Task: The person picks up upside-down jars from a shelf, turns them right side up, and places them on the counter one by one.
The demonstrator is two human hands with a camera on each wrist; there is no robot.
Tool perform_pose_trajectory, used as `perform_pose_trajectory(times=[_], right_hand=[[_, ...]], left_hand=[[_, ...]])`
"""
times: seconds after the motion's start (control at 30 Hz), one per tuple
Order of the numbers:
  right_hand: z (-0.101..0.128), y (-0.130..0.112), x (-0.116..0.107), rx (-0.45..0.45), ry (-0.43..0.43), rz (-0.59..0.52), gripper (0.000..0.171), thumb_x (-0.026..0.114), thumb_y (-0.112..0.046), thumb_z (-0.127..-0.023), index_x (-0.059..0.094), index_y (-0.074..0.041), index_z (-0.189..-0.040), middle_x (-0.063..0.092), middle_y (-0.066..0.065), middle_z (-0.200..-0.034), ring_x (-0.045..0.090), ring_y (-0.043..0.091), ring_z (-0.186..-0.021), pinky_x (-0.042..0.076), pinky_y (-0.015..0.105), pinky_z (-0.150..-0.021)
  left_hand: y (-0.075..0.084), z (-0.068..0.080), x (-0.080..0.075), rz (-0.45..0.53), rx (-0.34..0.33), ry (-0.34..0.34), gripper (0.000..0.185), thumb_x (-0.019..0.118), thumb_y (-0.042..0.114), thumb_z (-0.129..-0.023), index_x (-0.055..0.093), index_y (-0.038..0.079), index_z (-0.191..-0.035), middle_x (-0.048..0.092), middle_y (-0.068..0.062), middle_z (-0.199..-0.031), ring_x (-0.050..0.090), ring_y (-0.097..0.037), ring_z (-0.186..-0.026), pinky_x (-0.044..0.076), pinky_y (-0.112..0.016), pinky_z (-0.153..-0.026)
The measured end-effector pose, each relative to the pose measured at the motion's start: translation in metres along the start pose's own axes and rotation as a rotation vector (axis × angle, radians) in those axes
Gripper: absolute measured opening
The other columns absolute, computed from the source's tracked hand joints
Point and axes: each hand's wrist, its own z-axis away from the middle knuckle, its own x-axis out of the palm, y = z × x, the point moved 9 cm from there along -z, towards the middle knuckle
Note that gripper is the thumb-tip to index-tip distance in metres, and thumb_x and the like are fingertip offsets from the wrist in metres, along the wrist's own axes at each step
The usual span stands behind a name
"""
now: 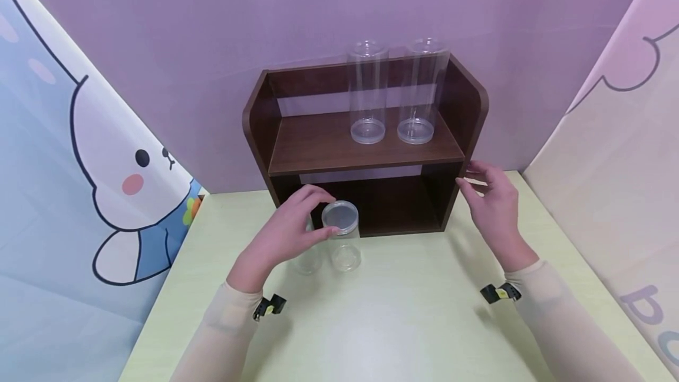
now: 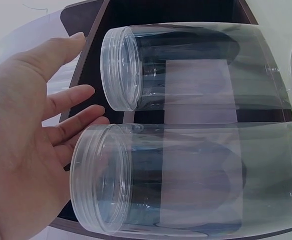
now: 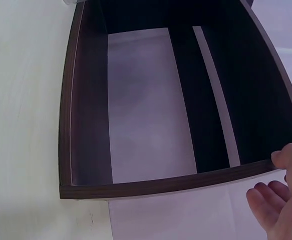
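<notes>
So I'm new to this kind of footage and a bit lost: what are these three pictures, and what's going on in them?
No machine here: a person works with bare hands, wearing three cameras. The big picture comes from the head, looking down at a pale green table. The other two come from the wrists.

On the table stands a dark wooden shelf with two tall clear jars on its upper board. In front stand two shorter clear jars; the left hand curls around them, though a firm grip isn't certain. The right hand is open beside the shelf's right side, holding nothing.

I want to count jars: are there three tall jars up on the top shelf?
No, only two tall clear jars stand on the top shelf.
</notes>
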Motion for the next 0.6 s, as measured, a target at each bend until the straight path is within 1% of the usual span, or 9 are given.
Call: perform_pose_trajectory(times=[0.1, 0.27, 0.47, 0.53, 0.6], right_hand=[[0.000, 0.003, 0.002, 0.021, 0.006, -0.014, 0.031, 0.082, 0.005, -0.096, 0.075, 0.004, -0.126, 0.080, 0.020, -0.116, 0.069, -0.012, -0.102, 0.056, 0.008, -0.084], [0.001, 0.006, 0.005, 0.059, 0.008, -0.031, 0.026, 0.083, 0.002, -0.097, 0.076, 0.003, -0.122, 0.081, 0.019, -0.110, 0.069, -0.011, -0.098, 0.055, 0.007, -0.084], [0.000, 0.008, 0.005, 0.089, 0.009, -0.011, 0.027, 0.083, 0.000, -0.098, 0.078, 0.000, -0.125, 0.081, 0.020, -0.114, 0.068, -0.012, -0.100, 0.055, 0.008, -0.086], [0.000, 0.009, 0.004, 0.095, 0.007, -0.009, 0.027, 0.083, -0.001, -0.099, 0.078, 0.000, -0.125, 0.081, 0.020, -0.115, 0.068, -0.012, -0.100, 0.055, 0.008, -0.086], [0.000, 0.010, 0.004, 0.100, 0.007, -0.011, 0.027, 0.083, 0.000, -0.098, 0.078, 0.001, -0.125, 0.081, 0.021, -0.115, 0.068, -0.012, -0.100, 0.055, 0.008, -0.086]], left_hand=[[0.001, 0.000, -0.001, 0.003, 0.007, 0.002, 0.053, 0.090, 0.036, -0.096, 0.069, 0.013, -0.139, 0.060, 0.001, -0.142, 0.058, -0.021, -0.134, 0.052, -0.045, -0.114], [0.001, 0.001, -0.002, 0.010, 0.013, 0.000, 0.054, 0.089, 0.037, -0.097, 0.069, 0.013, -0.140, 0.060, 0.001, -0.143, 0.059, -0.022, -0.133, 0.053, -0.044, -0.113], [0.002, 0.000, -0.005, -0.002, 0.025, 0.011, 0.054, 0.090, 0.036, -0.096, 0.069, 0.012, -0.140, 0.060, 0.000, -0.143, 0.059, -0.021, -0.132, 0.053, -0.044, -0.113], [0.004, -0.002, -0.007, 0.007, 0.035, 0.022, 0.053, 0.090, 0.035, -0.097, 0.068, 0.013, -0.140, 0.060, 0.001, -0.143, 0.065, -0.020, -0.114, 0.056, -0.042, -0.105], [0.008, -0.006, -0.011, 0.035, 0.041, 0.038, 0.050, 0.089, 0.033, -0.097, 0.068, 0.015, -0.139, 0.060, 0.002, -0.143, 0.067, -0.017, -0.094, 0.059, -0.038, -0.093]])
